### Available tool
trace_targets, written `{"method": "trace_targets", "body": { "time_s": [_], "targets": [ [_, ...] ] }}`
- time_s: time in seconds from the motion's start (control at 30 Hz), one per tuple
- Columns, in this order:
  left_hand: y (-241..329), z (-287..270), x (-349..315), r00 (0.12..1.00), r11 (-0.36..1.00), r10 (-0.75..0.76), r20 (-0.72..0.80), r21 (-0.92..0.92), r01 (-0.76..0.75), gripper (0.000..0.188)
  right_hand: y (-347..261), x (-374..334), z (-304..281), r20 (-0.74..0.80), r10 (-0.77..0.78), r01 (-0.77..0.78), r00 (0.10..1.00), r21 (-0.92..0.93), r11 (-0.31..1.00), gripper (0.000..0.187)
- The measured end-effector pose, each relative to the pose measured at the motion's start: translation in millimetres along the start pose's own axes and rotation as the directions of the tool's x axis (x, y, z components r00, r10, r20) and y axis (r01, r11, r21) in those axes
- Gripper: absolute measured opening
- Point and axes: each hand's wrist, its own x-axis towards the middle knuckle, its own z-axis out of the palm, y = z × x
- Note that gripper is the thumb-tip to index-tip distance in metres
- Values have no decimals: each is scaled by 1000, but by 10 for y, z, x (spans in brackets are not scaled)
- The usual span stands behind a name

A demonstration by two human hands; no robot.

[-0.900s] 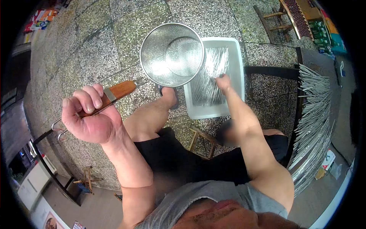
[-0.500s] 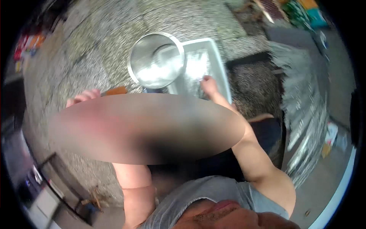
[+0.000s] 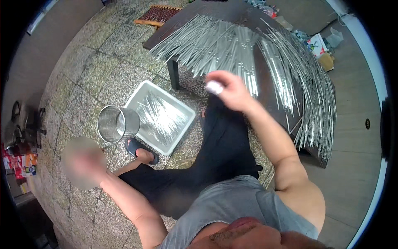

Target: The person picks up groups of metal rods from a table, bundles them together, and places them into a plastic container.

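Observation:
My right hand (image 3: 232,92) is raised over my leg, near the edge of a dark table (image 3: 168,38). Its fingers are curled, with a small white, shiny piece at the tips that I cannot identify. On the table, thin silver strips (image 3: 219,41) lie fanned out, their ends past the edge. A white plastic tub (image 3: 182,103) on the floor holds more loose silver strips (image 3: 159,118). Against its left side, a round wire-mesh basket (image 3: 132,123) tilts over. My left hand (image 3: 85,164) hangs low at the left, blurred, so its fingers and any hold are hidden.
A second fan of silver strips (image 3: 304,74) covers the table's right side. My slippered foot (image 3: 141,151) rests beside the tub. Behind lies a wood-framed rack of dark beads (image 3: 159,15). Red packages (image 3: 25,164) stand far left; a small carton (image 3: 325,61) sits beyond the table.
The view has swung toward the table. My right hand has left the tub and come up near the table. The orange-brown object by my left hand no longer shows.

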Motion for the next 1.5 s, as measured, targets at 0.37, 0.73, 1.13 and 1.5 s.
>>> {"method": "trace_targets", "body": {
  "time_s": [0.37, 0.73, 1.13, 1.5],
  "targets": [
    [-228, 10, 22, 987, 982, 143, 74, 117, -151, 31, 1154, -280, -1984, -259, -93, -187, 961, -862, 470, 28],
    [-777, -31, 228, 825, 719, 477, 302, 406, -564, 31, 1193, -336, -2121, -723, 268, -771, 637, -597, 221, 92],
    [-411, 271, -142, 951, 895, 263, 162, 328, -303, 29, 1073, -502, -1918, -792, 237, -824, 563, -518, 229, 78],
    [-210, 312, -283, 993, 996, 54, 101, 71, -62, 29, 1169, -419, -1830, -766, 162, -781, 622, -590, 207, 50]
  ]
}}
